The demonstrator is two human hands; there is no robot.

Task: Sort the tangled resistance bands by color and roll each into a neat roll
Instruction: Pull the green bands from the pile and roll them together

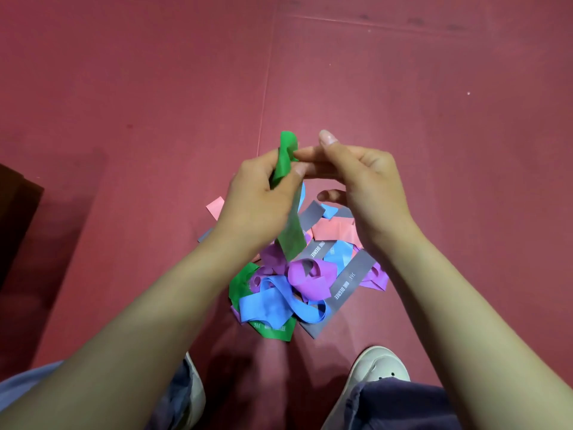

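A tangled heap of resistance bands lies on the red floor between my feet: a blue band, a purple band, a grey band with white lettering, a pink band and a green band. The green band's upper end is lifted above the heap; its lower part hangs down into the pile. My left hand grips this raised green strip. My right hand pinches its top end with fingertips, thumb pointing up.
The red mat floor spreads all around, with a seam running up from the hands. My two light shoes and trouser legs frame the pile near the bottom. A dark object sits at the left edge.
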